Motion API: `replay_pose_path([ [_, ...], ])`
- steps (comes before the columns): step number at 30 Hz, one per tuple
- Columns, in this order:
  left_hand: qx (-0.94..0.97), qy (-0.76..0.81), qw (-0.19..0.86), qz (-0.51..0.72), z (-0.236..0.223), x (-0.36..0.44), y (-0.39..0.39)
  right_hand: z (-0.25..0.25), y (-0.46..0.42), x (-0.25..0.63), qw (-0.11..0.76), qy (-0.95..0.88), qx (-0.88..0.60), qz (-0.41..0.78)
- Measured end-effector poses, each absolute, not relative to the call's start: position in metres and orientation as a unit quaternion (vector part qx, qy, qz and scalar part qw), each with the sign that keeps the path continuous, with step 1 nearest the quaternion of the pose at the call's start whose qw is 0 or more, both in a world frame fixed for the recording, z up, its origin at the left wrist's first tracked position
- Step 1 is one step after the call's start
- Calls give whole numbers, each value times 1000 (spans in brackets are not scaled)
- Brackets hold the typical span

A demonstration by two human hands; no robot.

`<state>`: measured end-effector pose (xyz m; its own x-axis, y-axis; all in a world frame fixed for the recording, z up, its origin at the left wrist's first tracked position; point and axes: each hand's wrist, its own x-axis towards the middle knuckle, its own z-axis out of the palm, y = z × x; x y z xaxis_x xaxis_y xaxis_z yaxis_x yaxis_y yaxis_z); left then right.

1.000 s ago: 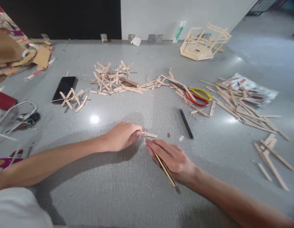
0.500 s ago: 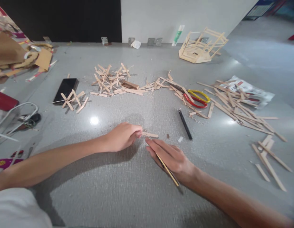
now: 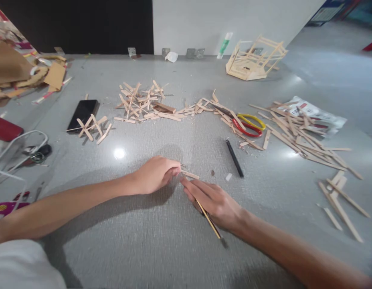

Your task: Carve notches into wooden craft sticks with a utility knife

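My left hand (image 3: 158,175) is closed, its fingertips pinching a small wooden craft stick (image 3: 190,174) that sticks out to the right just above the table. Close beside it, my right hand (image 3: 214,200) has its fingers curled, with the fingertips near the stick's underside. A slim yellow-and-black tool (image 3: 210,220) is held in that right hand, slanting down toward me to a dark end; its kind is unclear and its front part is hidden by the fingers. To the right of the hands lies a black pen-like stick (image 3: 234,158).
Scissors with red and yellow handles (image 3: 247,125) rest on scattered craft sticks. Joined sticks (image 3: 140,100) lie behind, near a black phone (image 3: 83,114). A stick frame (image 3: 249,72) stands at the back right. More wooden strips (image 3: 306,136) spread at right; a cable (image 3: 20,138) lies left.
The craft stick in my left hand has tilted, its free end now lower. My right hand has shifted slightly left, and the tool has swung a little with it.
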<state>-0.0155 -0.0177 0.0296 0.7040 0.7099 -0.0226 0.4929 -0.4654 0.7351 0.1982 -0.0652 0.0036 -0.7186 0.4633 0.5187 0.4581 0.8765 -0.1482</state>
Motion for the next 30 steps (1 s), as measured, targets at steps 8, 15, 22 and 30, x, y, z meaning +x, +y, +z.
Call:
replay_pose_path([
  [8, 840, 352, 390, 134, 35, -14, -16, 2, -62, 199, 225, -948, -226, 9],
  [15, 844, 347, 385, 136, 33, -14, -15, 8, -64, 193, 200, -947, -239, -79],
  [22, 851, 349, 371, 127, 36, -13, -15, 18, -68, 191, 148, -949, -264, -86],
  [30, 855, 344, 368, 128, 34, -14, -15, 22, -74, 186, 89, -937, -264, -212],
])
